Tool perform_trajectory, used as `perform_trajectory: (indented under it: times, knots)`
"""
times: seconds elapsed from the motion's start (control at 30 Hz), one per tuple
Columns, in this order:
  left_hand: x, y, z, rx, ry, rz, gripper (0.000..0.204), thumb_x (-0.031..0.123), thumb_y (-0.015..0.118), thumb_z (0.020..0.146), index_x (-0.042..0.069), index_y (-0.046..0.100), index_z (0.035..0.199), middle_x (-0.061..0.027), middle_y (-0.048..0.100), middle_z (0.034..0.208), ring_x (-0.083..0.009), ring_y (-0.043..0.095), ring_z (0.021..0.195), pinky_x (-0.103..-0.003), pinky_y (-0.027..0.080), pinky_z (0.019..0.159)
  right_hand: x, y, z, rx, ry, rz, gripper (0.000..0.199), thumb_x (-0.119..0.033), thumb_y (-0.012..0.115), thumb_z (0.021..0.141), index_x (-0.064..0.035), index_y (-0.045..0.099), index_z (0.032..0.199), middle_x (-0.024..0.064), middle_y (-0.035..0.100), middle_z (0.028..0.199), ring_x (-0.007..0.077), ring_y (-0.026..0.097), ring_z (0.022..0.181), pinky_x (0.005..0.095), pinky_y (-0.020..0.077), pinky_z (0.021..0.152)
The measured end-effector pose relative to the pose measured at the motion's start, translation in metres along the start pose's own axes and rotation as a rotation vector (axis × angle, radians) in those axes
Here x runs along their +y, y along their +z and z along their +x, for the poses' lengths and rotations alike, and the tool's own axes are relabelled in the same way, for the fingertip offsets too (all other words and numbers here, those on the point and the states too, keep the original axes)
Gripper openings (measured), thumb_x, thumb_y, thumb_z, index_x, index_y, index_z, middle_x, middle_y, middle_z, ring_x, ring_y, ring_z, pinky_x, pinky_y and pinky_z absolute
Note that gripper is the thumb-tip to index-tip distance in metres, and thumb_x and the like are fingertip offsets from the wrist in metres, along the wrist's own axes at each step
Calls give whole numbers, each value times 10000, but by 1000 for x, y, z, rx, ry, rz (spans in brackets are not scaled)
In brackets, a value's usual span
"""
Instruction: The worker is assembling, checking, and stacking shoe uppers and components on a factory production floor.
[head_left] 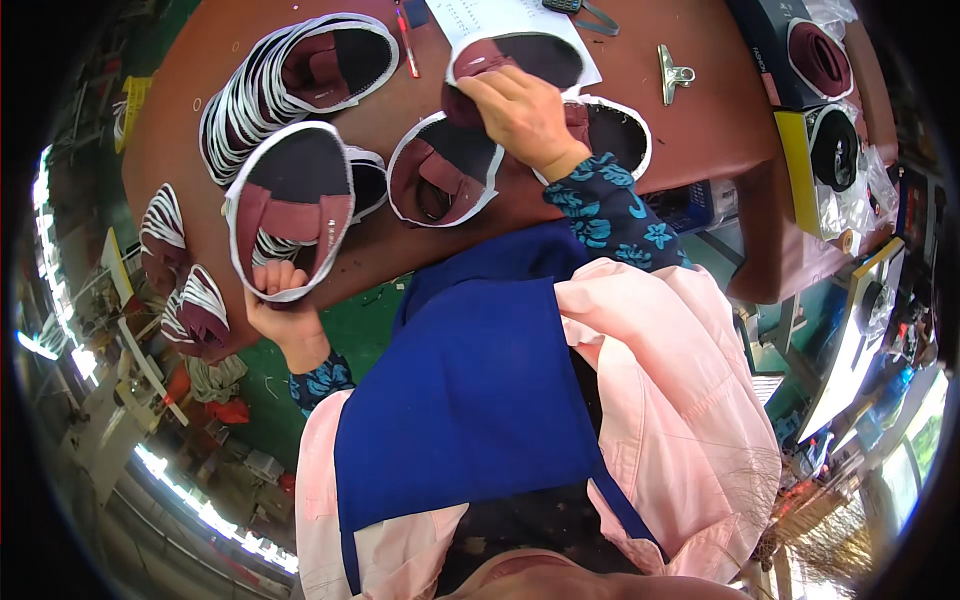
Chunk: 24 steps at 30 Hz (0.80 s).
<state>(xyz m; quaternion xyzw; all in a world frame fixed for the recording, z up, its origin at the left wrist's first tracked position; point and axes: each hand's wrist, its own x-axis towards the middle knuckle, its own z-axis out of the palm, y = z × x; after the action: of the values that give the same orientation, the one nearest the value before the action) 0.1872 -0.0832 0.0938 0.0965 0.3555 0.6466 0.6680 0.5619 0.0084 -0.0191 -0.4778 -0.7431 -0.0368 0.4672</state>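
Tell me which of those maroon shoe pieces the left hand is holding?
The big shoe upper at the table's near edge: left hand's fingers grip its lower end. The right hand rests on another upper farther back.

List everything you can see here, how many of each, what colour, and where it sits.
Table: one, reddish brown, across the top.
Shoe uppers: several, maroon and black with white edging; a stack at upper left, loose ones around the middle, striped ones at the table's left edge.
Clip: one, silver metal, upper right of the table.
Pen: one, red, near the top edge.
Paper sheet: one, white, top centre.
Boxes: two, dark and yellow, right side, holding shoe pieces.
Apron: one, blue, over pink clothing.
Left hand: grips the lower rim of one upper.
Right hand: pressing on the upper lying on the paper.
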Motion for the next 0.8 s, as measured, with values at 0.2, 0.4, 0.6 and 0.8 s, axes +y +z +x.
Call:
perform_trajectory:
  times: [0.2, 0.4, 0.6, 0.8]
  knots:
    - [16, 1, -6, -14, 71, 42, 283, 191, 437, 1000, 121, 386, 731, 21, 300, 639, -101, 278, 577, -273, 240, 529, -8, 42, -4, -63, -40, 70, 247, -81, 637, 747, -131, 655, 988, -6, 613, 832, 189, 628, 805, 324, 528, 695]
    - [3, 2, -12, 17, 50, 22, 309, 199, 428, 1019, 111, 398, 724, 12, 313, 631, -102, 272, 574, -270, 237, 514, -17, 44, -9, -102, -27, 58, 250, -86, 630, 752, -134, 656, 996, -6, 617, 838, 196, 634, 809, 324, 527, 684]
    - [2, -1, -9, 14, 43, 17, 310, 188, 422, 1020, 113, 394, 721, 15, 310, 633, -100, 276, 575, -269, 244, 518, -3, 55, -58, -252, 91, 73, 222, -114, 639, 794, -141, 670, 1012, 12, 654, 843, 202, 642, 789, 333, 532, 671]
    - [-3, -3, -3, -6, 10, 8, 294, 166, 423, 1004, 113, 386, 718, 13, 311, 637, -102, 281, 578, -268, 255, 528, -18, 39, -84, -423, 242, 34, 224, -168, 705, 804, -120, 665, 1020, 28, 680, 926, 232, 630, 934, 380, 450, 772]
